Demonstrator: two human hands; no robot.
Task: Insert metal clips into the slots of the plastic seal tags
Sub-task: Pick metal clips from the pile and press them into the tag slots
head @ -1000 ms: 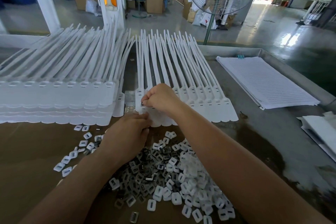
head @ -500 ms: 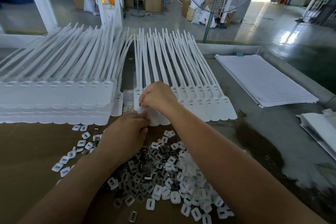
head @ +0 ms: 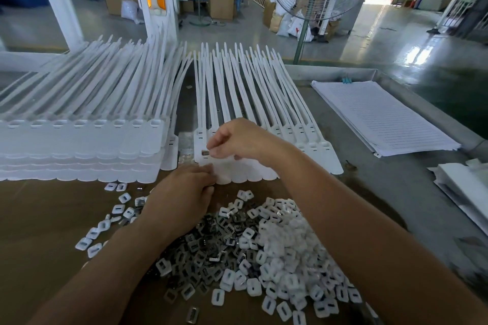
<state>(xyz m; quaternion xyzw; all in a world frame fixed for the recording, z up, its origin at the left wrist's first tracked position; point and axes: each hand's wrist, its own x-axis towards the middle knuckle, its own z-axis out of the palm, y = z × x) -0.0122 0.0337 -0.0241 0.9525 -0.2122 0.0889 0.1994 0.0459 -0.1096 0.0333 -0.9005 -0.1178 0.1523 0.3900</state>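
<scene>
Seal tags (head: 264,124): row lay centre frame on desk (head: 369,187). Metal clip (head: 205,152): sat in leftmost slot, right hand (head: 243,140) fingers curled beside it. Left hand (head: 184,192): fingers curled at row's lower edge. My grips: could not tell.

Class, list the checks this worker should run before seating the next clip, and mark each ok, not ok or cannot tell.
1. Metal clip at a slot in the tag row, by the right hand: ok.
2. That clip fully seated: cannot tell.
3. Left hand resting on the row's near edge: ok.
4. Clip pile close under the left hand: ok.
5. Next clip ready in the left hand: cannot tell.
</scene>
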